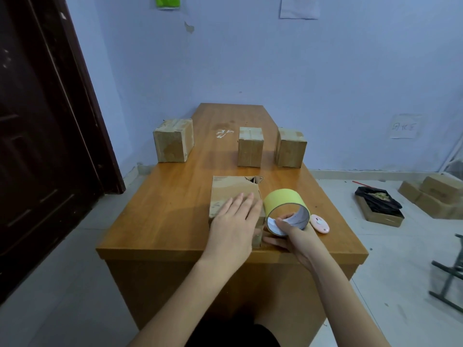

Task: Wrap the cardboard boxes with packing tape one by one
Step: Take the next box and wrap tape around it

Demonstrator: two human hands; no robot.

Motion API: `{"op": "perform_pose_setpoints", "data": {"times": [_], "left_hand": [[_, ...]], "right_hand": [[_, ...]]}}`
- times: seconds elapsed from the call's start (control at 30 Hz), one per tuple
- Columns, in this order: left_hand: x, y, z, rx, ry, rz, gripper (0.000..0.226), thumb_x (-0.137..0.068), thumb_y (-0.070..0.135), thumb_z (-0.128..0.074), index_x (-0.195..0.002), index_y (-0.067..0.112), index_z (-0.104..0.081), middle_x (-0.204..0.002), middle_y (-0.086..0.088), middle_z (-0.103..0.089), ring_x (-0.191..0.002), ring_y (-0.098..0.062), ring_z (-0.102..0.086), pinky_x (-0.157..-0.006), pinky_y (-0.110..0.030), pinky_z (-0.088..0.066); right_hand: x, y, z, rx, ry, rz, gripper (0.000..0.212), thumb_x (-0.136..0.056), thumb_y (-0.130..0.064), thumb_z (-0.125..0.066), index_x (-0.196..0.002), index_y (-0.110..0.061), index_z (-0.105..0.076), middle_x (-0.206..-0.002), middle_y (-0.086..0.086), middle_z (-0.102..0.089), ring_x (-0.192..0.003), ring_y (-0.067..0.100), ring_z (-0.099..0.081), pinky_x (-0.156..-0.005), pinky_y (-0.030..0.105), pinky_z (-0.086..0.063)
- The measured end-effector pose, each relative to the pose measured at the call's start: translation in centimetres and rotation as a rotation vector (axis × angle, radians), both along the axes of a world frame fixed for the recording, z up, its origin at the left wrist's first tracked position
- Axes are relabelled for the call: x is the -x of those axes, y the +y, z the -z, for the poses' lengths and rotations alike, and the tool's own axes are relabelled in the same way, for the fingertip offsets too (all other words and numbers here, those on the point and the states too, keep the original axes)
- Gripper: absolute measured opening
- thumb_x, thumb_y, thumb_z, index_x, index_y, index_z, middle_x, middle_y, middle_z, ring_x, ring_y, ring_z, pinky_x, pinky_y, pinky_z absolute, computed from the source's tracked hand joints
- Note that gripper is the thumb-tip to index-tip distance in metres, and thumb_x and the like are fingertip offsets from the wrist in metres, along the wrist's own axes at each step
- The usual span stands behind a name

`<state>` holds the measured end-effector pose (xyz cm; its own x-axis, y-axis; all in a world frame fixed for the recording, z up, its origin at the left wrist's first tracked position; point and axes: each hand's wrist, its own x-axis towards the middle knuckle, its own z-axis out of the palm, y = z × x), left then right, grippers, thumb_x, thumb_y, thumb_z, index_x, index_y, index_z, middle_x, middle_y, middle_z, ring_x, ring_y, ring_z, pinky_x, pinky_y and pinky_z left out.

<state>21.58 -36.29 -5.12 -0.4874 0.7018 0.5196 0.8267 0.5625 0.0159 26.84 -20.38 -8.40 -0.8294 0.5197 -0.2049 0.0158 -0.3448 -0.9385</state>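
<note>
A cardboard box [231, 194] with a torn far corner sits near the front edge of the wooden table [170, 211]. My left hand [234, 221] lies flat on its top with straight fingers. Just to the right, my right hand [288, 234] grips a wide yellow-green tape roll [284, 200], thumb inside the core, held against the box's right side. Three more cardboard boxes stand farther back: one at the left [172, 140], one in the middle [250, 146], one at the right [290, 147].
A small pink oval tool [320, 222] lies on the table right of the roll. A crumpled scrap of clear tape [223, 133] lies farther back. On the floor to the right are cardboard boxes [436, 196], one with a black bag [378, 199], and a metal frame [448, 279]. A dark door [42, 136] stands left.
</note>
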Motion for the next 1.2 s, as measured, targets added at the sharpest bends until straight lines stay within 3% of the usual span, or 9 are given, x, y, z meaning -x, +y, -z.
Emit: {"op": "perform_pose_setpoints", "data": {"times": [0.17,0.37,0.47,0.53,0.67,0.77,0.9,1.03,1.2], "left_hand": [[1.0,-2.5,-0.2,-0.075,-0.091,-0.057,0.070,-0.096,0.048,-0.035,-0.144,0.025,0.009,-0.154,0.005,0.008,-0.140,-0.009,0.009,-0.109,-0.028,0.009],[1.5,-3.6,-1.2,0.110,0.023,-0.153,0.069,-0.095,0.054,-0.031,-0.149,0.013,-0.013,-0.156,-0.005,-0.014,-0.144,-0.017,-0.009,-0.110,-0.030,0.006],[1.1,-2.3,-1.5,0.134,0.029,-0.086,0.080,-0.093,0.058,-0.034,-0.148,0.012,0.002,-0.157,-0.006,0.001,-0.144,-0.020,0.004,-0.111,-0.032,0.009],[0.4,-1.0,-0.9,0.148,0.030,-0.026,0.078,-0.095,0.051,-0.036,-0.147,0.015,0.010,-0.157,-0.004,0.005,-0.144,-0.018,0.007,-0.110,-0.030,0.010],[0.3,0.3,-0.1,0.079,0.027,-0.032,0.066,-0.097,0.032,-0.046,-0.150,0.016,-0.009,-0.157,-0.001,-0.012,-0.144,-0.015,-0.007,-0.110,-0.027,0.004],[0.5,0.0,-0.1,0.001,0.009,-0.022,0.063,-0.097,0.036,-0.045,-0.149,0.020,-0.014,-0.156,0.003,-0.015,-0.143,-0.011,-0.010,-0.108,-0.023,0.003],[0.0,-0.2,-1.0,-0.170,-0.070,0.012,0.061,-0.093,0.035,-0.051,-0.146,0.019,-0.027,-0.152,0.005,-0.024,-0.141,-0.010,-0.018,-0.110,-0.022,-0.001],[-0.3,-0.3,-0.9,-0.292,-0.176,0.022,0.060,-0.091,0.034,-0.054,-0.145,0.023,-0.030,-0.151,0.009,-0.026,-0.138,-0.003,-0.015,-0.109,-0.021,-0.009],[-0.3,-1.0,-0.5,-0.519,-0.413,0.029,0.064,-0.086,0.032,-0.062,-0.143,0.025,-0.034,-0.147,0.013,-0.034,-0.135,-0.006,-0.028,-0.109,-0.037,-0.035]], "right_hand": [[-0.2,-0.3,-0.1,-0.014,-0.006,-0.003,0.011,-0.091,-0.006,-0.061,-0.091,-0.008,-0.050,-0.097,0.016,-0.062,-0.071,0.029,-0.073,-0.090,0.055,-0.052],[-0.2,-0.5,-0.2,-0.023,-0.026,-0.006,0.011,-0.092,-0.007,-0.060,-0.092,-0.008,-0.049,-0.103,0.018,-0.063,-0.075,0.032,-0.072,-0.085,0.049,-0.056],[-0.3,-0.5,-0.2,-0.003,-0.011,-0.011,0.011,-0.092,-0.006,-0.061,-0.091,-0.007,-0.050,-0.098,0.016,-0.063,-0.072,0.030,-0.072,-0.077,0.047,-0.058],[-0.4,-0.4,-0.2,-0.011,-0.021,-0.013,0.011,-0.091,-0.007,-0.061,-0.092,-0.007,-0.051,-0.096,0.014,-0.064,-0.071,0.029,-0.073,-0.076,0.046,-0.058],[-0.4,-0.6,-0.5,-0.012,-0.057,0.004,0.014,-0.091,-0.010,-0.063,-0.100,-0.005,-0.054,-0.103,0.014,-0.064,-0.073,0.029,-0.073,-0.069,0.037,-0.061],[-0.5,-0.9,-0.9,-0.053,-0.031,0.025,0.030,-0.086,-0.027,-0.069,-0.110,-0.014,-0.056,-0.109,0.010,-0.066,-0.080,0.026,-0.073,-0.066,0.029,-0.060],[-0.6,-1.9,-1.9,-0.091,-0.021,-0.069,0.046,-0.072,-0.057,-0.070,-0.105,-0.025,-0.060,-0.103,0.005,-0.073,-0.092,0.021,-0.071,-0.076,0.034,-0.058],[-0.7,-2.4,-3.7,-0.256,0.047,-0.103,0.027,-0.092,-0.038,-0.060,-0.110,-0.019,-0.064,-0.095,0.002,-0.075,-0.087,0.019,-0.072,-0.070,0.034,-0.059],[-1.3,-1.5,-5.8,-0.363,0.012,-0.085,0.006,-0.095,-0.013,-0.054,-0.097,-0.010,-0.058,-0.085,0.009,-0.069,-0.071,0.018,-0.069,-0.054,0.031,-0.057]]}}
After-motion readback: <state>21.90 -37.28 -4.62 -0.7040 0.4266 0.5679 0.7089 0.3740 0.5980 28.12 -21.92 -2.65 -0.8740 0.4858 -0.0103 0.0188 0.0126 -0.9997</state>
